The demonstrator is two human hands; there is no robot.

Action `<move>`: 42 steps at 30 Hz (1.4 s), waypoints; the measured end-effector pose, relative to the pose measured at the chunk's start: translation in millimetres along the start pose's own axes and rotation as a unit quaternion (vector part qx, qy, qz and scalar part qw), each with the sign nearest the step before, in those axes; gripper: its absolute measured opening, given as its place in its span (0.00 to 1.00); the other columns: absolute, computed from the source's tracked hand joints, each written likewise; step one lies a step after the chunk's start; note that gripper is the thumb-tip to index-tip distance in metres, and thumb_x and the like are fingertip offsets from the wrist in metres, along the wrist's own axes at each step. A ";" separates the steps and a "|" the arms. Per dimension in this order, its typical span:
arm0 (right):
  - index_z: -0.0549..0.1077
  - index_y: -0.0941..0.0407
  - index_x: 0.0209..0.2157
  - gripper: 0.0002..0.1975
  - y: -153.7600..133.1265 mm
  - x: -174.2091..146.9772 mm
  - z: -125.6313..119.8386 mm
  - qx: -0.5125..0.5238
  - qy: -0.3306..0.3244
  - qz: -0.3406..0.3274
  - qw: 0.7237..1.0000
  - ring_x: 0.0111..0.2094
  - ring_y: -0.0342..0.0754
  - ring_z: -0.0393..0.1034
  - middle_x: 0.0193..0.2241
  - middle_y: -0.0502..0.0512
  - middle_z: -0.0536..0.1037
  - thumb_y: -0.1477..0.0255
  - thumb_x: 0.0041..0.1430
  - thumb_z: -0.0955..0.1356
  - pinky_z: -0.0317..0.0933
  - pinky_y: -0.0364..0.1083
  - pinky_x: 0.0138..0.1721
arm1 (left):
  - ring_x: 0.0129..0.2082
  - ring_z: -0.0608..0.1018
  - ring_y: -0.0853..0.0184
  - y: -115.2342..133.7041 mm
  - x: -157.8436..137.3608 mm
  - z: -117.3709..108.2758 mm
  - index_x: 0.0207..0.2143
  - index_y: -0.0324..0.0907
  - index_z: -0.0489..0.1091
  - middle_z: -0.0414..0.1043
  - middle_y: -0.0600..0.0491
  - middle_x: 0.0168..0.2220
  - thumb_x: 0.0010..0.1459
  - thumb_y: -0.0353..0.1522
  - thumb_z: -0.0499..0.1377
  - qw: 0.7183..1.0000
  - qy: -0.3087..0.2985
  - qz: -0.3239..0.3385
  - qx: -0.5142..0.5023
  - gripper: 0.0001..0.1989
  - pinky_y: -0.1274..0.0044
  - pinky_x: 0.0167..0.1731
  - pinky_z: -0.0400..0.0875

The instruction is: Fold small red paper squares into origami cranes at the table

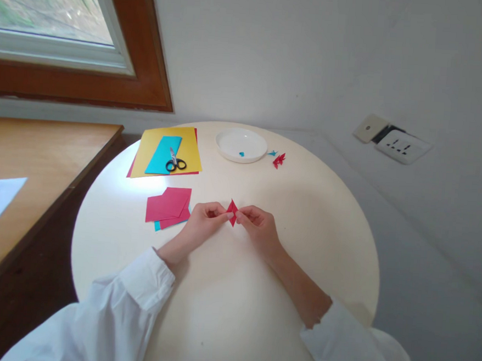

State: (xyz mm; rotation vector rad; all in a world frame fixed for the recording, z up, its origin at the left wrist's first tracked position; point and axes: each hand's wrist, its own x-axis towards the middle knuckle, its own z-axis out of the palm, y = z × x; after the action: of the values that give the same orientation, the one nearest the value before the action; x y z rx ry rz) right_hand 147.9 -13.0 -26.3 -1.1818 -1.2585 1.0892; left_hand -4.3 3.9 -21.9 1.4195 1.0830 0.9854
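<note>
A small folded piece of red paper (233, 207), diamond-shaped in outline, is held above the middle of the round table. My left hand (209, 220) pinches its left side between thumb and fingers. On the opposite side, my right hand (259, 226) pinches the right edge the same way. The fingertips cover part of the folds. Left of my left hand lie several loose red paper squares (167, 204), with a blue sheet (157, 226) showing from underneath.
Black-handled scissors (176, 164) rest on folded blue paper (160, 155) over a yellow sheet (191, 155). A white plate (222, 153) holds a tiny blue piece (241, 154). Right of it lie a blue folded paper (272, 153) and red folded pieces (279, 160). A wall borders the round table (323, 236).
</note>
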 end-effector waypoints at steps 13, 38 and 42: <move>0.72 0.57 0.21 0.09 -1.0 -0.3 -0.8 -0.021 -0.026 0.004 0.999 0.22 0.41 0.62 0.19 0.49 0.73 0.65 0.45 0.68 0.56 0.43 0.26 | 0.28 0.71 0.69 8.6 -0.8 0.3 0.26 0.38 0.73 0.72 0.51 0.27 0.46 0.37 0.63 0.999 0.015 0.020 -0.035 0.10 0.78 0.29 0.62; 0.71 0.56 0.21 0.10 -3.3 -0.9 3.0 -0.084 -0.071 -0.043 0.993 0.24 0.42 0.60 0.22 0.49 0.70 0.64 0.48 0.68 0.55 0.43 0.27 | 0.24 0.68 0.73 8.0 -3.4 6.0 0.18 0.38 0.69 0.67 0.56 0.21 0.41 0.36 0.67 0.965 -0.004 -0.083 -0.248 0.12 0.79 0.27 0.61; 0.70 0.56 0.20 0.11 -3.9 -1.2 2.3 -0.092 -0.079 -0.044 0.992 0.24 0.42 0.60 0.22 0.49 0.69 0.65 0.49 0.68 0.55 0.43 0.27 | 0.25 0.67 0.72 10.1 -3.7 6.0 0.18 0.37 0.70 0.66 0.54 0.21 0.40 0.36 0.67 0.967 0.008 -0.082 -0.239 0.12 0.79 0.27 0.62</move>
State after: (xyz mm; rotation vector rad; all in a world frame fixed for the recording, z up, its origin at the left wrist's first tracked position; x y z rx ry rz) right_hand 145.3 -14.5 -22.6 -1.1819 -1.5471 1.0353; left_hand 1.6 -1.6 -12.6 0.9158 0.8810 1.0523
